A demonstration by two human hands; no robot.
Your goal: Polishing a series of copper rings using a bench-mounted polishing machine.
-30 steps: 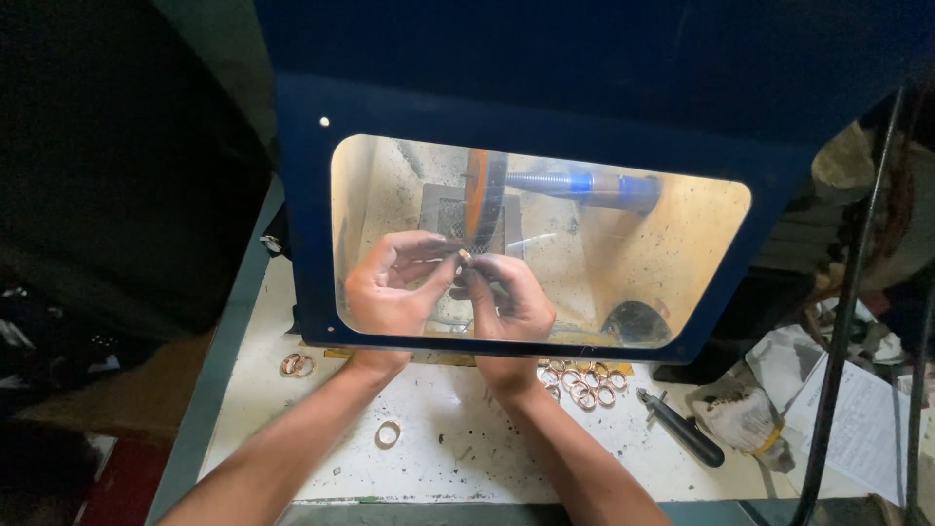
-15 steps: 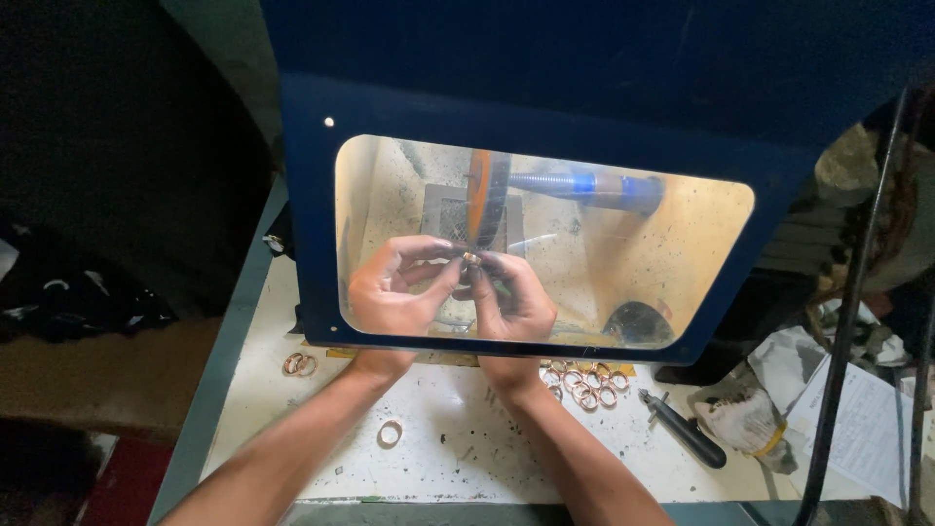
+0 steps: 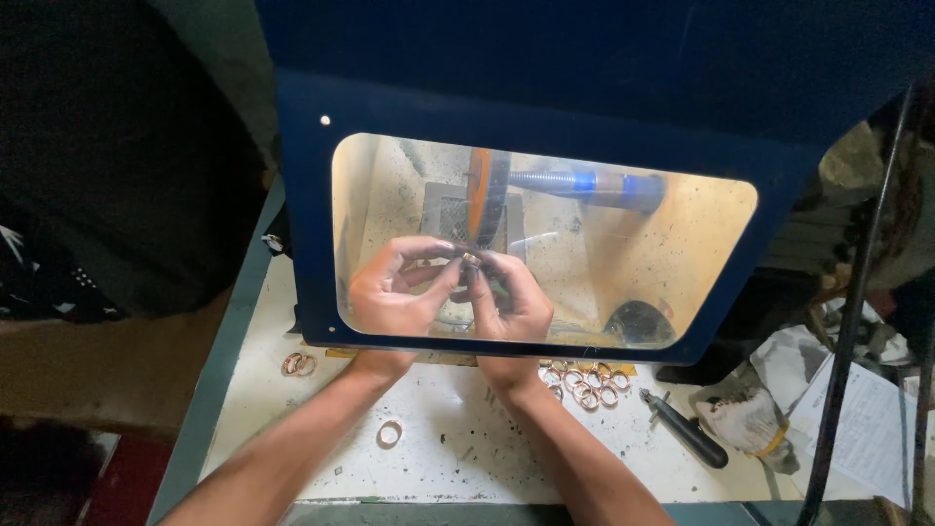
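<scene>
Head view: both hands inside the hood window (image 3: 321,244), left hand (image 3: 394,292) and right hand (image 3: 511,302) pinching one small ring (image 3: 470,259) just below the wheel (image 3: 484,200) (polishing step, judging by this); next needs steady, light contact.

A cluster of rings (image 3: 584,382), a dark-handled tool (image 3: 687,432) and crumpled papers (image 3: 857,419) lie on the workbench (image 3: 467,458).

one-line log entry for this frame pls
left hand: pinching ring | right hand: pinching ring | ring: at polishing wheel, behind window | loose rings: on bench
</scene>
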